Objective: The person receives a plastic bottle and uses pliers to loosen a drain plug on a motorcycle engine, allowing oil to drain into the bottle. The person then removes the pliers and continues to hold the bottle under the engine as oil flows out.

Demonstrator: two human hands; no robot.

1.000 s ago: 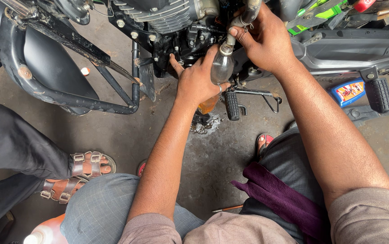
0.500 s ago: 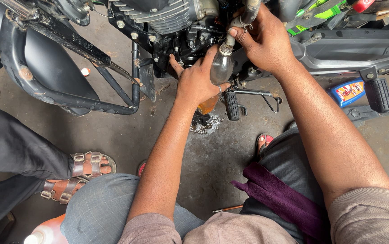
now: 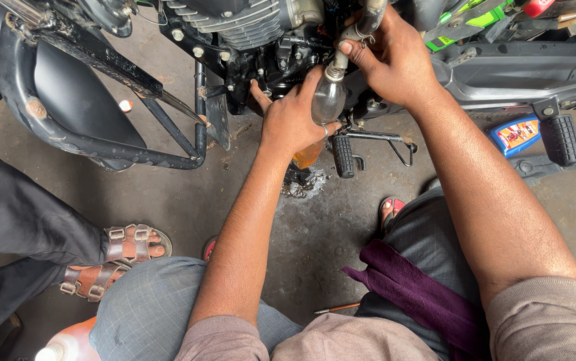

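Observation:
My left hand [image 3: 293, 119] grips a clear plastic bottle [image 3: 320, 113] with orange liquid in its lower end, neck tilted up toward the motorcycle engine [image 3: 248, 30]. My right hand [image 3: 395, 60] pinches a grey hose [image 3: 361, 23] where it meets the bottle's neck, thumb on the joint. Both hands work low on the engine's side, just above the black foot peg [image 3: 343, 156]. The hose's upper end runs out of the frame.
A black crash guard [image 3: 87, 144] curves at the left. Another person's sandalled foot [image 3: 111, 261] and dark trouser leg lie left. A blue oil can [image 3: 517, 134] sits by the right foot peg [image 3: 562, 140]. A purple cloth [image 3: 415, 287] drapes my right thigh. An oily patch [image 3: 301, 184] stains the concrete.

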